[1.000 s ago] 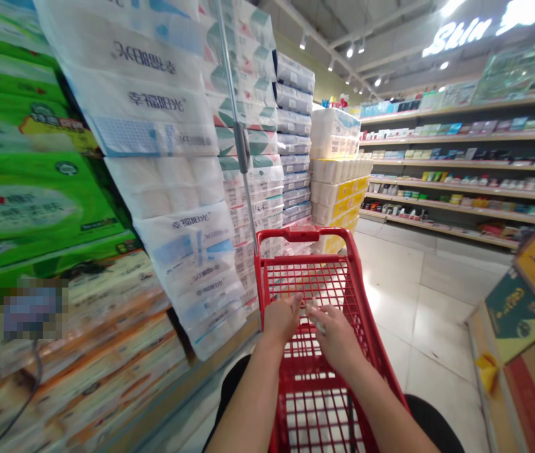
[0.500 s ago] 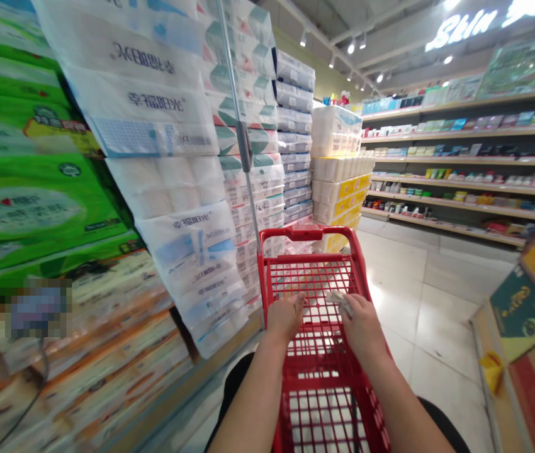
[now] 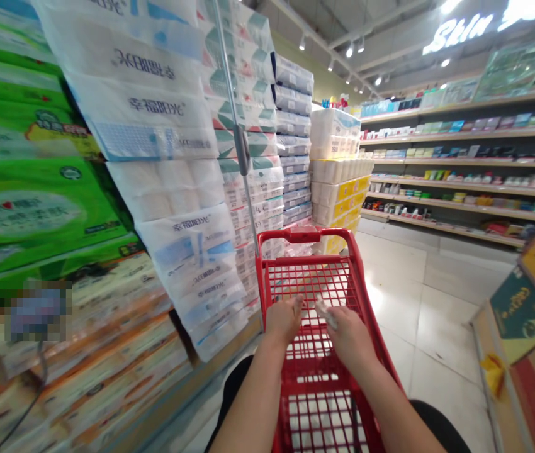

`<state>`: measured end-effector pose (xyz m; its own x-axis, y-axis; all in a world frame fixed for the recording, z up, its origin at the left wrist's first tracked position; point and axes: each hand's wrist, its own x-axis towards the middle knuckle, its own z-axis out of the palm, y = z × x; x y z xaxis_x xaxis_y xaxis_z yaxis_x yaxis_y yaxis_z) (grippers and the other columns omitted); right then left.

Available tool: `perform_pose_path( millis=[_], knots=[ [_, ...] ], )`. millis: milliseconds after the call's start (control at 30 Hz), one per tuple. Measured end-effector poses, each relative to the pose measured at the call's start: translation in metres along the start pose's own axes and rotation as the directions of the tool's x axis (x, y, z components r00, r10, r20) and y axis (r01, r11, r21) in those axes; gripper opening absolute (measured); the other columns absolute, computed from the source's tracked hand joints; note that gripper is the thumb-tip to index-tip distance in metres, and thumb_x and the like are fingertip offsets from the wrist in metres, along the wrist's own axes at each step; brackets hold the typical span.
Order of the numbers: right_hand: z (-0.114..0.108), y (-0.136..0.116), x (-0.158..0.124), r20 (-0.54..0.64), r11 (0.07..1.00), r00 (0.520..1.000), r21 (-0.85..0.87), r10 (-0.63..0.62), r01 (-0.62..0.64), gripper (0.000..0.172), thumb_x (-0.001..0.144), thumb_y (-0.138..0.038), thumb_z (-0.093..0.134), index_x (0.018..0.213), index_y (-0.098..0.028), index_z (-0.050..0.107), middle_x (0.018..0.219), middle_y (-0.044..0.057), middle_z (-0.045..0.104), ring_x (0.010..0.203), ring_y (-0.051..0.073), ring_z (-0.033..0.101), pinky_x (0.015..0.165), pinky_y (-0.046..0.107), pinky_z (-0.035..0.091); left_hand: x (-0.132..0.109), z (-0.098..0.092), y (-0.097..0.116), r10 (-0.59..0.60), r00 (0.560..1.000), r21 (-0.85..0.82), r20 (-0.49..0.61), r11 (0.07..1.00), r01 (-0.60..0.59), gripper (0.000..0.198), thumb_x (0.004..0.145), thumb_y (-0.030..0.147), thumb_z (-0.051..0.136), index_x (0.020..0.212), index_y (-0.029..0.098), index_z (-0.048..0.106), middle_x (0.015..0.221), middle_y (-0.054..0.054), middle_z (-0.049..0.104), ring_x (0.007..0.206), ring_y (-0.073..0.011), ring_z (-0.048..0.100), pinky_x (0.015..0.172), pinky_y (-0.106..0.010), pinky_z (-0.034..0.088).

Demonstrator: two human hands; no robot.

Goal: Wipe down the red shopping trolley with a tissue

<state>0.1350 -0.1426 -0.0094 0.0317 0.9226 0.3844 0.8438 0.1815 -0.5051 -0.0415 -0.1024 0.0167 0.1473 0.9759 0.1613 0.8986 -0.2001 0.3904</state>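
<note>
A red plastic shopping cart with a grid basket stands right in front of me. Both forearms reach over it. Pinched in the fingers of my right hand is a crumpled white tissue, held above the cart's grid. My left hand hovers to the left of it, over the basket's left side, with a gap between the hands. Its fingers are curled inward and the thumb points forward; what lies inside them, if anything, is hidden.
On the left rise stacked green tissue packs and white toilet roll packs. A metal pole stands before them. Cosmetics shelves line the back, and cardboard boxes sit at right. Tiled floor runs alongside the cart.
My right hand has moved left, bringing the tissue closer to my left hand. The left hand stays in almost the same place, and the cart has barely shifted in view.
</note>
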Motion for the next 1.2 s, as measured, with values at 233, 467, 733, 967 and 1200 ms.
perform_pose_path(
  millis=[233,467,733,967,1200],
  knots=[
    [-0.013,0.012,0.003,-0.139,0.991,0.981,0.009,0.132,-0.132,0.03,0.086,-0.021,0.052,0.114,-0.02,0.066,0.106,0.007,0.067,0.098,0.023,0.056,0.082,0.032,0.043,0.0,0.003,-0.001,0.018,1.0,-0.024,-0.004,1.0,-0.019,0.079,0.095,0.057,0.0,0.1,0.027,0.073,0.091,-0.005,0.075,0.087,-0.0211,0.068,0.08,-0.032,0.049],
    [-0.001,0.001,0.0,0.043,0.992,0.996,0.108,-0.076,0.071,0.031,0.08,-0.012,0.054,0.103,-0.025,0.07,0.095,0.003,0.069,0.091,0.02,0.058,0.08,0.029,0.044,0.0,0.0,0.0,0.044,0.999,0.0,-0.005,0.999,-0.044,0.078,0.096,0.055,0.0,0.1,0.028,0.072,0.092,-0.005,0.075,0.088,-0.0216,0.068,0.078,-0.031,0.048],
    [-0.002,0.002,0.001,-0.086,0.999,0.996,0.044,-0.021,0.025,0.033,0.078,-0.01,0.052,0.104,-0.023,0.068,0.102,0.005,0.066,0.094,0.022,0.056,0.083,0.032,0.044,-0.002,0.001,-0.003,0.04,0.999,-0.029,-0.023,0.999,-0.04,0.077,0.097,0.054,0.001,0.098,0.027,0.072,0.094,-0.005,0.075,0.091,-0.0202,0.068,0.081,-0.03,0.048],
    [-0.001,0.001,0.002,-0.174,0.997,0.983,0.064,0.051,-0.041,0.026,0.084,-0.016,0.051,0.105,-0.02,0.067,0.106,0.008,0.065,0.098,0.023,0.057,0.085,0.032,0.044,-0.002,0.001,-0.006,0.048,0.998,-0.019,-0.029,0.999,-0.048,0.079,0.096,0.055,-0.002,0.097,0.027,0.073,0.089,-0.004,0.075,0.087,-0.0208,0.068,0.077,-0.03,0.048],
    [0.003,-0.006,-0.002,-0.001,0.99,0.999,0.131,-0.053,0.053,0.029,0.08,-0.013,0.053,0.103,-0.025,0.068,0.101,0.004,0.066,0.089,0.019,0.06,0.075,0.027,0.045,-0.002,0.002,-0.005,0.042,0.999,-0.016,-0.032,0.999,-0.043,0.078,0.096,0.055,0.0,0.098,0.026,0.073,0.091,-0.006,0.075,0.089,-0.021,0.068,0.078,-0.031,0.048]
  ],
)
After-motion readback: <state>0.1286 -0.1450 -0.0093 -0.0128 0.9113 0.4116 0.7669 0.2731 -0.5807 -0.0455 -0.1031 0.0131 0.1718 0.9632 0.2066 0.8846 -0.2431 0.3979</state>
